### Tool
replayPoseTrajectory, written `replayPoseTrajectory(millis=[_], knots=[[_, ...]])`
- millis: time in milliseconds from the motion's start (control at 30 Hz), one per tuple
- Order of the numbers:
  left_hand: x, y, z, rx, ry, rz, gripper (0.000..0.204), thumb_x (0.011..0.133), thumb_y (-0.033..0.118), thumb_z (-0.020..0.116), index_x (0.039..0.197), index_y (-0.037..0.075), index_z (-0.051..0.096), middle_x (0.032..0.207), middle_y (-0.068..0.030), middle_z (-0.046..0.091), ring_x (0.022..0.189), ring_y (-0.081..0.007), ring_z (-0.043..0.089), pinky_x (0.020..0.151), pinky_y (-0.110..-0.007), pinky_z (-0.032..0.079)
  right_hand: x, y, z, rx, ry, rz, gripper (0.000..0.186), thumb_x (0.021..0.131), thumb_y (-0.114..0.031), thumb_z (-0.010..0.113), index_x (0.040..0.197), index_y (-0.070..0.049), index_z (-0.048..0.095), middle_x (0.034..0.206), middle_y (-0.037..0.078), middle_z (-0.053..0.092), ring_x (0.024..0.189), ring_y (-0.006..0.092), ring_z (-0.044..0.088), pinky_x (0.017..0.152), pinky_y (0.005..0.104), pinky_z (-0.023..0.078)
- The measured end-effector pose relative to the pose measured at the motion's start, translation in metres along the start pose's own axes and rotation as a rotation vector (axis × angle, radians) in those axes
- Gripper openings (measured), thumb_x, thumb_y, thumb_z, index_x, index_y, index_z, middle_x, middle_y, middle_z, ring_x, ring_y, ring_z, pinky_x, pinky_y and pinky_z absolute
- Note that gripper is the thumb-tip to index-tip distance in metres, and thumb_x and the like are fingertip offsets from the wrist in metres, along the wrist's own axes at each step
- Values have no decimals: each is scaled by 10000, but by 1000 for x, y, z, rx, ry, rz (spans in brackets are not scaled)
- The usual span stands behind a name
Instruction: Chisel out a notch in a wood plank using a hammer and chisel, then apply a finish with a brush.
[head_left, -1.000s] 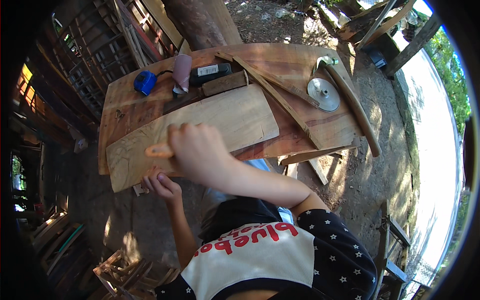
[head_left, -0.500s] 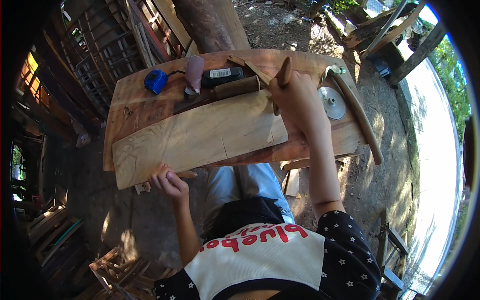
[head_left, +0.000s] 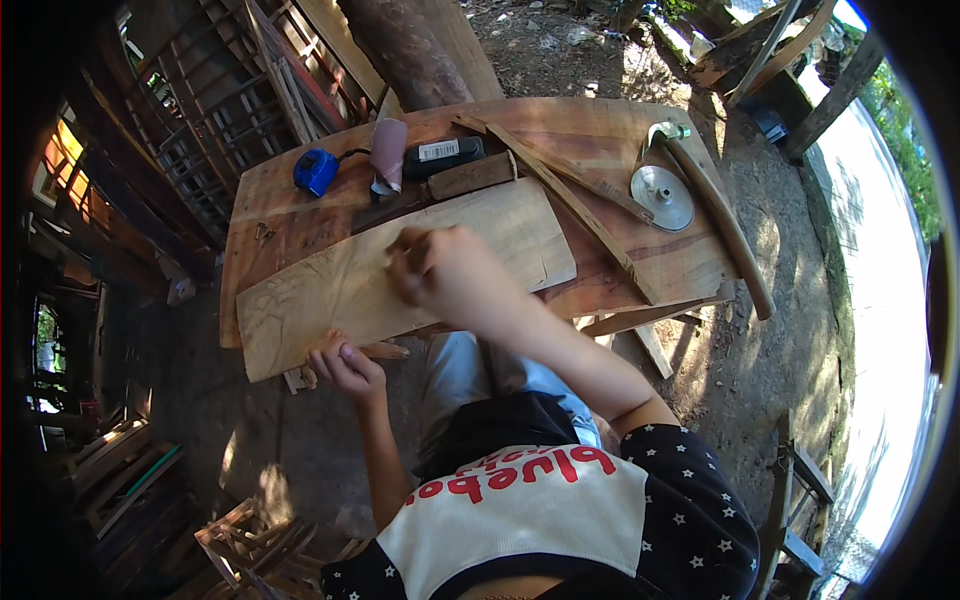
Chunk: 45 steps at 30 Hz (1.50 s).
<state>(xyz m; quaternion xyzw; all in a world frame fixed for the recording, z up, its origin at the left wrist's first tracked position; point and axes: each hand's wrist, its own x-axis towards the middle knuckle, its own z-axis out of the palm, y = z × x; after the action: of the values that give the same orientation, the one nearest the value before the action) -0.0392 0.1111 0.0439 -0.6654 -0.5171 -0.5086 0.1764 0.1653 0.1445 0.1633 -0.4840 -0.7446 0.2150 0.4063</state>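
Observation:
A long pale wooden board (head_left: 330, 270) lies slanted along the near side of the wooden table (head_left: 290, 230). My left hand (head_left: 350, 367) is closed on the board's near edge, toward its left end, with the thumb on the outer side. Over the middle of the board, my right hand (head_left: 435, 270) is closed, its fingers curled down toward the wood. Whatever lies under those fingers, if anything, is hidden and blurred.
Behind the board are a blue tape measure (head_left: 316, 173), a pinkish roll (head_left: 388, 152), a black case (head_left: 443, 156) and a wood block (head_left: 472, 178). Thin strips (head_left: 585, 225), a metal disc (head_left: 662, 197) and a long-handled tool (head_left: 715, 215) lie to the right.
My right hand has swept from the board's far right end leftward and nearer, to its middle. The thin strips are now uncovered. My left hand keeps its place on the edge.

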Motion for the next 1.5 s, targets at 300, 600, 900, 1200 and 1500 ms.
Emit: replayPoseTrajectory(millis=[300,600,900,1200,1500], knots=[[5,1,2,-88,70,7,219,903,147,397,763,8,491,774,-124,513,725,-275,485,727,-403,439,18,17,-64,-720,158,167,310,904,-255,439,792,0,574,589,167,572,595,337,607,537,457,493],[5,6,-5,-29,-26,-34,224,909,158,394,799,3,513,780,-121,533,725,-276,484,735,-396,426,21,-32,61,-53,36,-19,218,820,-227,523,743,-25,543,575,188,570,568,368,590,556,453,494],[8,3,0,-86,72,42,248,929,143,397,762,-14,491,746,-139,530,766,-303,502,717,-401,413,9,18,-83,-626,290,492,333,851,-291,458,660,-49,583,613,156,608,604,350,614,577,453,494],[4,1,1,-72,64,38,219,904,159,408,784,4,505,787,-138,522,790,-305,519,734,-420,403,34,-26,43,-435,72,-113,141,751,-201,594,775,-71,545,598,115,593,571,296,626,487,387,487],[8,3,-3,-44,63,43,242,923,150,397,769,-9,493,748,-129,515,759,-293,496,709,-398,394,33,31,-46,-210,-10,318,420,840,-390,488,963,5,561,758,197,637,727,376,624,656,467,501]])
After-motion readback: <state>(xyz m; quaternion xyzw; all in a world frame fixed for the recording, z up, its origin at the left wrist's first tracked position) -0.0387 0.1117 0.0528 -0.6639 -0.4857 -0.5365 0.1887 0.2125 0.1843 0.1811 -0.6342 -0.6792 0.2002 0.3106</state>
